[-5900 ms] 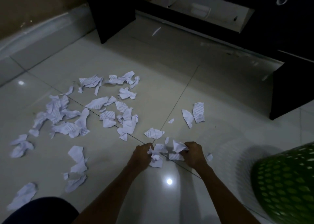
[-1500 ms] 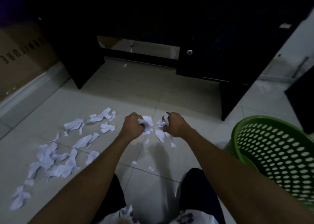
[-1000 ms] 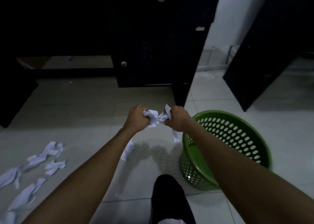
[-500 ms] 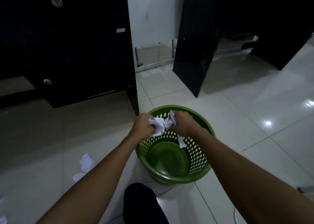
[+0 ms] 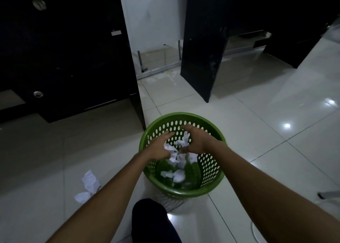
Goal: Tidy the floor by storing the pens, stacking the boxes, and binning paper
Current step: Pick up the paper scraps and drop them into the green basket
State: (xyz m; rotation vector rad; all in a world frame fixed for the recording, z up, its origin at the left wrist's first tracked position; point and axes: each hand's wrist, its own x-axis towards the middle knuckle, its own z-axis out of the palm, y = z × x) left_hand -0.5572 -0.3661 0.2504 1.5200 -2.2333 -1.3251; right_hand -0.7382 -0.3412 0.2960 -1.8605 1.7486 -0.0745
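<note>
1. Paper scraps (image 5: 176, 156): white and crumpled, loose in the air just under both hands, inside the mouth of the green basket (image 5: 182, 115). A few lie on its bottom.
2. Left hand (image 5: 159, 147), right hand (image 5: 195, 141): fingers spread, gripping nothing. Both are over the basket's middle, presumably so the scraps drop inside the rim.
3. Stray scraps (image 5: 89, 183) lie on the floor (image 5: 257, 132) left of the basket, apart from it. Binning judged unfinished.
4. Dark cabinet (image 5: 64, 49) stands beyond the basket's far-left edge.
</note>
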